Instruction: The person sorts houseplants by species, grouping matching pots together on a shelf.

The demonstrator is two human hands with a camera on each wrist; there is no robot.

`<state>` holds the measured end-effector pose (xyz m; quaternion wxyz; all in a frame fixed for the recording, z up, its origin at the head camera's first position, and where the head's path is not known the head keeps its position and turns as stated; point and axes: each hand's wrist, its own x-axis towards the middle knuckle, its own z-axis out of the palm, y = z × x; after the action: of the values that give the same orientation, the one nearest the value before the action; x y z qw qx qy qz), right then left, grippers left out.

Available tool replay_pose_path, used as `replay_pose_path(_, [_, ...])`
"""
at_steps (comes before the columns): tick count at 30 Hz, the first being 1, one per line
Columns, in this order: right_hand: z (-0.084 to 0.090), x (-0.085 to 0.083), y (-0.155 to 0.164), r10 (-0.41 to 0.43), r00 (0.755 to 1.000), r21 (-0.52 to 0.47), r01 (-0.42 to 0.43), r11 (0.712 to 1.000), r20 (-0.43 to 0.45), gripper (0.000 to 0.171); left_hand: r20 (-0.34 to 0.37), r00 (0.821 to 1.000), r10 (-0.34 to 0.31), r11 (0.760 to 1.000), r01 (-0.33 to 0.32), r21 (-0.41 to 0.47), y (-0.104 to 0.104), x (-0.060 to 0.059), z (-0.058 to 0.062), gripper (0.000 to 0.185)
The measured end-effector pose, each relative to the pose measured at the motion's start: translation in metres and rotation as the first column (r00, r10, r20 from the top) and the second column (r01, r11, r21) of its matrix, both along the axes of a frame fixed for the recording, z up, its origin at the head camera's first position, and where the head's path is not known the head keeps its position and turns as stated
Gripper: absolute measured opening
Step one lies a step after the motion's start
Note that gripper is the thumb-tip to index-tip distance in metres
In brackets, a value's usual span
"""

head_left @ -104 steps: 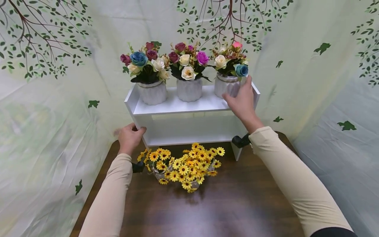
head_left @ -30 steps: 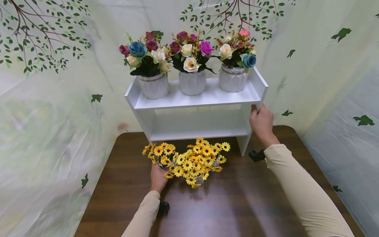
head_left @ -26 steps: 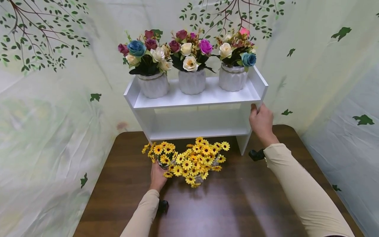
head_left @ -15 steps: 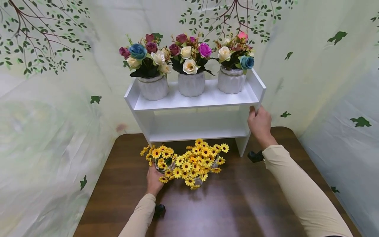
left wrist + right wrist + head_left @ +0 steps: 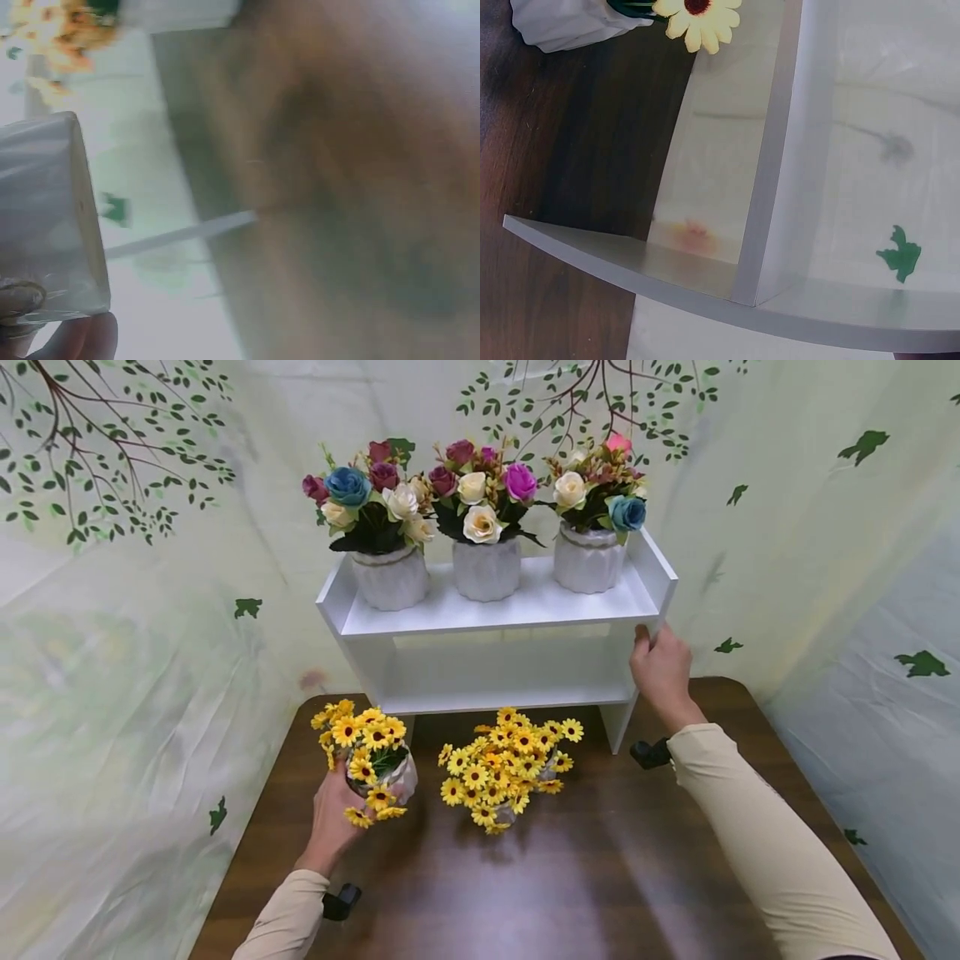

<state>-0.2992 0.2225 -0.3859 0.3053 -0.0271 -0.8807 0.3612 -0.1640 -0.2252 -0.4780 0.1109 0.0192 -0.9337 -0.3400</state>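
Note:
My left hand (image 5: 333, 814) grips a white pot (image 5: 403, 777) of yellow daisies (image 5: 367, 735), left of the other daisies and in front of the shelf's left leg. The left wrist view shows this pot's pale wall (image 5: 41, 210) close up, its flat underside exposed, with fingertips (image 5: 101, 337) at one end. My right hand (image 5: 662, 672) grips the right side panel of the white two-tier shelf (image 5: 498, 622), just below the upper board. In the right wrist view the side panel (image 5: 630, 277) and lower board (image 5: 769, 165) show; that hand is almost wholly outside it.
Three white pots (image 5: 486, 570) of mixed roses stand on the upper board. More potted yellow daisies (image 5: 502, 768) crowd together on the dark wooden table (image 5: 525, 893), before the shelf. A leaf-printed cloth (image 5: 787, 568) hangs behind and at the sides.
My left hand left the shelf's left side, took hold of the leftmost daisy pot and pulled it left, away from the others. My right hand moved from the right rose pot to the shelf's side panel.

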Motion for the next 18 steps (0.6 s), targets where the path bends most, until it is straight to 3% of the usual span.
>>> replay_pose_path(3, [-0.001, 0.000, 0.001, 0.002, 1.000, 0.005, -0.002, 1.000, -0.008, 0.031, -0.073, 0.997, -0.034, 0.999, 0.033, -0.020, 0.005, 0.000, 0.023, 0.076])
replay_pose_path(6, [0.000, -0.001, 0.000, 0.012, 1.000, 0.005, -0.012, 1.000, 0.002, 0.032, -0.149, 0.986, -0.080, 0.996, 0.073, -0.052, 0.013, -0.008, 0.045, 0.074])
replay_pose_path(9, [0.001, -0.001, -0.001, 0.018, 1.000, 0.003, -0.018, 1.000, 0.017, 0.033, -0.215, 0.963, -0.162, 0.984, 0.142, -0.105, 0.026, -0.026, 0.067, 0.069])
replay_pose_path(12, [0.002, 0.000, -0.001, 0.010, 1.000, 0.005, -0.010, 1.000, 0.010, 0.032, -0.227, 0.942, -0.247, 0.964, 0.215, -0.158, 0.045, -0.049, 0.085, 0.051])
replay_pose_path(15, [0.001, 0.001, -0.001, 0.005, 1.000, 0.005, -0.005, 1.000, 0.006, 0.032, -0.222, 0.929, -0.296, 0.950, 0.263, -0.168, 0.066, -0.067, 0.094, 0.031])
replay_pose_path(18, [0.002, 0.002, 0.001, 0.006, 1.000, 0.008, -0.006, 1.000, 0.028, 0.033, -0.227, 0.928, -0.294, 0.954, 0.268, -0.137, 0.088, -0.080, 0.093, 0.030])
